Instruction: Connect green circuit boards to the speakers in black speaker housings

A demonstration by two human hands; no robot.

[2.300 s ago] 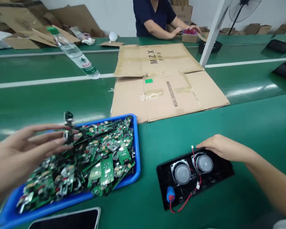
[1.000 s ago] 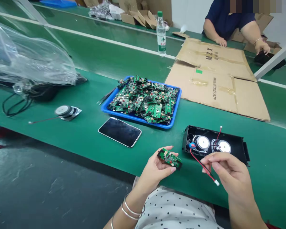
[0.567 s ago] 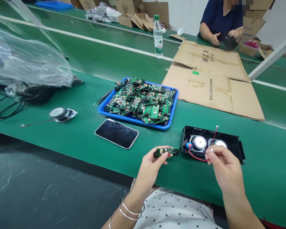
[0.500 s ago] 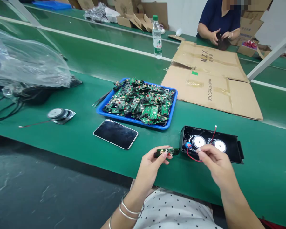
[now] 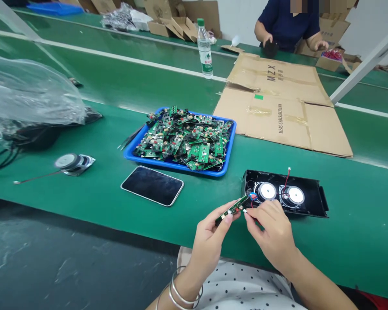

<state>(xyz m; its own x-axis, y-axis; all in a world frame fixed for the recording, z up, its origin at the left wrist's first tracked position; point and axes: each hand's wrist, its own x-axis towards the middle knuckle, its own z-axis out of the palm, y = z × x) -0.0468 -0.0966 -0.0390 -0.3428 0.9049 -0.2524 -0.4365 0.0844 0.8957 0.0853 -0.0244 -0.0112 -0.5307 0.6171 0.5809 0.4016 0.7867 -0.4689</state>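
Note:
My left hand (image 5: 215,230) grips a small green circuit board (image 5: 235,207) between thumb and fingers, tilted up to the right. My right hand (image 5: 273,226) pinches a small white wire connector (image 5: 245,211) right at the board's edge; whether it is plugged in I cannot tell. Just behind my hands lies a black speaker housing (image 5: 310,200) with two round speakers (image 5: 267,191) inside. A blue and red part (image 5: 252,196) with a red wire sits at its left end. From the housing stands another red wire with a white connector (image 5: 289,169).
A blue tray (image 5: 128,155) heaped with circuit boards stands mid-table, tweezers (image 5: 131,137) at its left. A phone (image 5: 152,185), a loose speaker (image 5: 73,163) and a plastic bag (image 5: 35,94) lie leftward. Behind are flattened cardboard (image 5: 278,107), a water bottle (image 5: 204,51) and a co-worker (image 5: 286,26).
My right hand has moved left, bringing the connector from over the housing to the circuit board. My left hand has tilted the board. The co-worker's hands have spread apart.

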